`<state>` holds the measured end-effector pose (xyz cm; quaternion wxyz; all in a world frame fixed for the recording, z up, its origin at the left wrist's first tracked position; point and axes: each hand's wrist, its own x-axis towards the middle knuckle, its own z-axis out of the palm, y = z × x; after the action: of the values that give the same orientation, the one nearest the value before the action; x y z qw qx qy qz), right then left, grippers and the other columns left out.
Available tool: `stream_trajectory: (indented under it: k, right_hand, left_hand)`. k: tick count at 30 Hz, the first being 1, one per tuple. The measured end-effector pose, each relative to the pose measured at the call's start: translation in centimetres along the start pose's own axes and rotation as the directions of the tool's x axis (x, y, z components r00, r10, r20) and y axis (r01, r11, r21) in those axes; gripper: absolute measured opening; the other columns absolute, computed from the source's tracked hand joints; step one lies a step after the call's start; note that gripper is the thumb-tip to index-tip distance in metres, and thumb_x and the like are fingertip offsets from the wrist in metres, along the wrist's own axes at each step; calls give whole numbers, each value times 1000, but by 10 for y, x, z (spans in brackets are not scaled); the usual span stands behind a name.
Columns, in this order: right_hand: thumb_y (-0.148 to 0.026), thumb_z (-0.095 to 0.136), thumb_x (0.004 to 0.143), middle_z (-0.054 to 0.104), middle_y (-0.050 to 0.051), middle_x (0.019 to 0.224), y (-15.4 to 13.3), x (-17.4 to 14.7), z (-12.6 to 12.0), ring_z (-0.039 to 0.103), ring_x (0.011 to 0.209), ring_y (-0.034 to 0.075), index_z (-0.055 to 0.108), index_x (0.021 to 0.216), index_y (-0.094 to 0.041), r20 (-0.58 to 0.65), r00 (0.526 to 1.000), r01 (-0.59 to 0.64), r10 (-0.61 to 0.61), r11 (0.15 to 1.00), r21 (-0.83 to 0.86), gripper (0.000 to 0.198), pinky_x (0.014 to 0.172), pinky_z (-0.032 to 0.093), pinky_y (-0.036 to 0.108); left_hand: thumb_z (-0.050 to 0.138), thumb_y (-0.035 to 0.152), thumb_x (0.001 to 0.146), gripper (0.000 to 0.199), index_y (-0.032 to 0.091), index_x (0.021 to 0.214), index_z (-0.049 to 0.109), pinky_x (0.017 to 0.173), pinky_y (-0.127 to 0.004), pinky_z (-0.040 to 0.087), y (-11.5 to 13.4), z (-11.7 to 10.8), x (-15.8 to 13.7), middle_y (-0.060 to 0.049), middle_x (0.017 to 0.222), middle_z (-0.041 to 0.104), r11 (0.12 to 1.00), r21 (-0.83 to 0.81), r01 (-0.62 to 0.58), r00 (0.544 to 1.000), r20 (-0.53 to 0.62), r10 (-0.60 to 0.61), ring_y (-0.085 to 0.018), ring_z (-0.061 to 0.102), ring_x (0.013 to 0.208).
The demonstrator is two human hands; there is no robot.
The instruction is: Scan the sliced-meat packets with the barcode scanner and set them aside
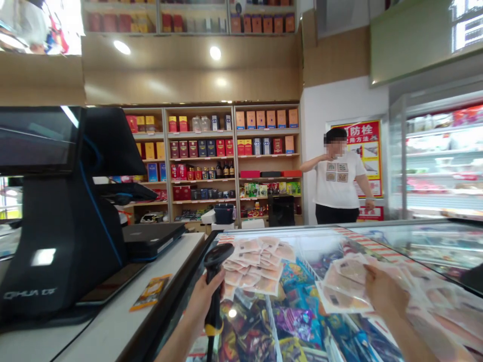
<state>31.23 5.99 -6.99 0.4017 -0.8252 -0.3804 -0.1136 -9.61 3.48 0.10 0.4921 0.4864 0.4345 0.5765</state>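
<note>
My left hand [204,296] is wrapped round the handle of a black barcode scanner [218,255], its head tilted up over the freezer's glass top. To the right, my right hand [388,294] is closed on the edge of a flat, clear-wrapped packet [354,269] with pinkish-beige contents. More such packets lie spread under and beside that hand. A loose pile of similar packets [252,269] rests on the glass beyond the scanner. Through the glass, colourful wrapped goods [256,327] show below.
On the left counter [169,281] stand a black checkout terminal [56,241], a black box-like device [153,239] and a small orange packet [151,292]. A person in a white T-shirt [337,181] stands behind the freezer. Shelves of boxed goods [199,148] line the back wall.
</note>
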Motion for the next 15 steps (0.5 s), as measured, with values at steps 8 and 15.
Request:
stream_trajectory:
  k: [8,15]
  right_hand:
    - [-29,33,71,53,12,109,-30,-15,-6,47,95,30,59,94,-16,-136,975,172,-174,985,-28,37,74,34,43]
    - [-55,42,65,61,8,67,-132,-116,31,52,77,26,59,55,-19,341,816,394,-467,881,262,41,70,35,37]
  left_hand:
    - [65,31,56,22,15,66,53,47,-20,39,-24,-15,2,2,51,55,962,-221,161,983,-45,-175,-10,51,45]
    - [62,35,60,22,15,65,54,47,-19,38,-5,-10,-14,2,53,55,964,-193,181,983,64,-172,-9,50,47]
